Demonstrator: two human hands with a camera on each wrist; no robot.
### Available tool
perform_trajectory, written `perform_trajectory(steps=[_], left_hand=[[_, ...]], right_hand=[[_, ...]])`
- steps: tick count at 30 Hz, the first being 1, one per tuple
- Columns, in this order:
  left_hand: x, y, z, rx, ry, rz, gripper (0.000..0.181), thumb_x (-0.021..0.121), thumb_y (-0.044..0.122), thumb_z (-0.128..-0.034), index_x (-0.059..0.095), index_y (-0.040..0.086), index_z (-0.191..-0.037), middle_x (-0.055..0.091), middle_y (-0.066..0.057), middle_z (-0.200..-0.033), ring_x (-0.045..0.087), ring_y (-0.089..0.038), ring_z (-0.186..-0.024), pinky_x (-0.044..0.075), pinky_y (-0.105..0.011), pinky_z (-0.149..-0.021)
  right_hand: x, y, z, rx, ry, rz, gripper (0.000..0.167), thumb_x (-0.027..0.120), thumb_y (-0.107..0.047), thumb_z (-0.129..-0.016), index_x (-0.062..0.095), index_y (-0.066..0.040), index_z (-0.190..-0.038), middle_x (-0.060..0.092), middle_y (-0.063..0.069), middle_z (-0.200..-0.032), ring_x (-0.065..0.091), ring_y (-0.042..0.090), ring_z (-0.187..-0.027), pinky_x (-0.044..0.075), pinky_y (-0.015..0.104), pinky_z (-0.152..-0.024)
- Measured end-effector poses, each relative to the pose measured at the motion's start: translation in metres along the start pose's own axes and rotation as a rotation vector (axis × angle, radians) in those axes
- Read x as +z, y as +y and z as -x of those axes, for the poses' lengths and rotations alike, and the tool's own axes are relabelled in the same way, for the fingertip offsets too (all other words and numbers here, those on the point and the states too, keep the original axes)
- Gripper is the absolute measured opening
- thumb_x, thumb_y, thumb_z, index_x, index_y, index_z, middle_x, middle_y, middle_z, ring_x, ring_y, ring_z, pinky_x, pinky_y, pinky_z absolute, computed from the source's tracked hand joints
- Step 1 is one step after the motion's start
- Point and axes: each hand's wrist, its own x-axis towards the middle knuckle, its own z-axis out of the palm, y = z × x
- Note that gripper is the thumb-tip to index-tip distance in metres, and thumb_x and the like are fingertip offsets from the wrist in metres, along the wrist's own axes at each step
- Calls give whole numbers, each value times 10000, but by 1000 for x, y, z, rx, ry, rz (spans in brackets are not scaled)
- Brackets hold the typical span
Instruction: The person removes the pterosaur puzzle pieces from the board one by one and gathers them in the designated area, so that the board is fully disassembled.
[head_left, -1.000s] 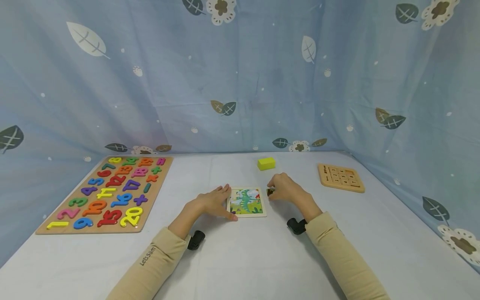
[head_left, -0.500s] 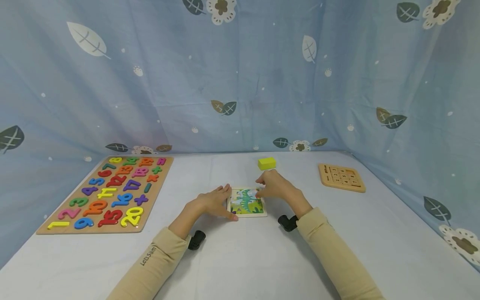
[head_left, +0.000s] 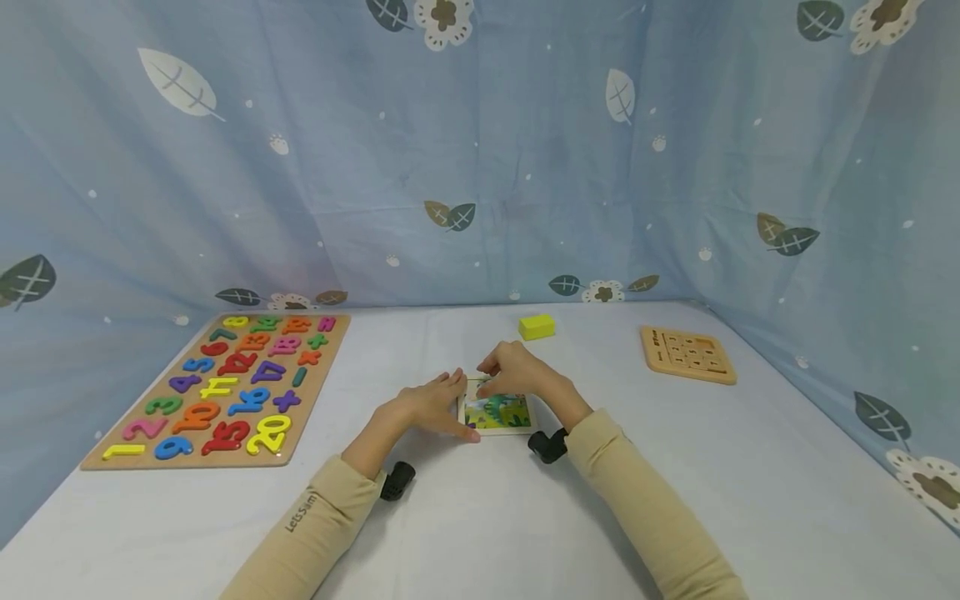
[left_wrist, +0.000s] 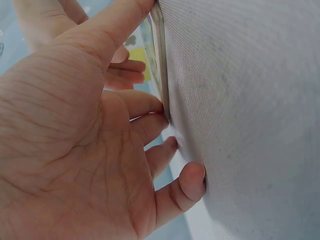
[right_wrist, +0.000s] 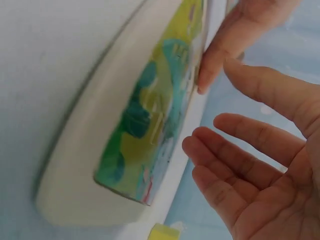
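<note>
A small pale-framed dinosaur picture (head_left: 498,414) lies flat between the hands, with its green and teal surface (right_wrist: 150,107) large in the right wrist view. My left hand (head_left: 429,407) rests at its left side, fingers spread, fingertips touching the frame's edge (left_wrist: 160,60) in the left wrist view. Over the upper left part of the picture is my right hand (head_left: 517,371), which covers some of it. Thumb and fingers of the right hand (right_wrist: 282,200) stand apart in the right wrist view, with nothing visible between them.
A yellow-green block (head_left: 537,327) lies behind the picture. At the left is a large board of coloured numbers (head_left: 281,433). A small wooden number board (head_left: 688,356) lies at the back right. Patterned blue cloth (head_left: 480,150) hangs behind the white-covered table (head_left: 465,533).
My right hand has moved left, from beside the picture's right edge, where a small dark thing was at its fingertips, to over its upper left part. My left hand stays at the frame.
</note>
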Motion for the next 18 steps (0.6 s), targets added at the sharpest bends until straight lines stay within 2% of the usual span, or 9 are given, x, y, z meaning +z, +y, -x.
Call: perform_trajectory(steps=[3,7,18], left_hand=[[0,0,1,-3,-1,3,1052,660,610,-809,129,90,-1553,62,-59,-1634,104,-277,-1504,266,-662,-1081],[1,1,1,-4,-1,3,1051,664,610,-805,132,100,-1554,62,-50,-1634,103,-268,-1505,258,-674,-1078],[0,2,0,-17,4,-5,1054,671,608,-801,128,112,-1556,63,-43,-1634,101,-259,-1506,243,-678,-1084]], right_hand=[[3,-3,-2,23,-2,19,444,783,-212,-805,678,-11,-1186,704,116,-1136,646,233,-1053,540,361,-901],[5,-3,-3,24,8,43,436,783,-185,-801,677,2,-1180,704,122,-1129,642,234,-1044,532,376,-914],[9,-3,-9,37,-6,134,293,743,-138,-824,720,11,-1076,716,100,-985,552,152,-793,521,313,-777]])
